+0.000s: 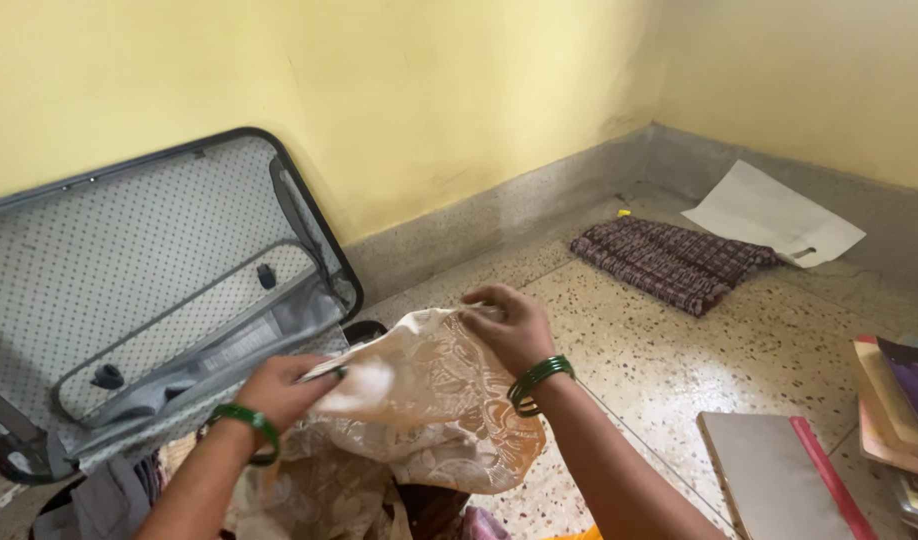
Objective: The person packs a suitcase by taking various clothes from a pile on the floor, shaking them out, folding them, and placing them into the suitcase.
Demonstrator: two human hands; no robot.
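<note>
Both my hands hold a cream, patterned piece of cloth (429, 400) above the floor. My left hand (284, 385) grips its left edge, with green bangles at the wrist. My right hand (509, 322) pinches its upper right edge, also with green bangles. The cloth hangs in folds below my hands. Just behind it an open suitcase lid (129, 290) with grey dotted lining leans against the yellow wall.
A folded dark checked cloth (669, 262) lies on the speckled floor near the corner, beside a white bag (774, 212). A grey book with a red spine (779, 478) and a stack of books (899, 410) lie at the right. More clothes (109, 500) lie at bottom left.
</note>
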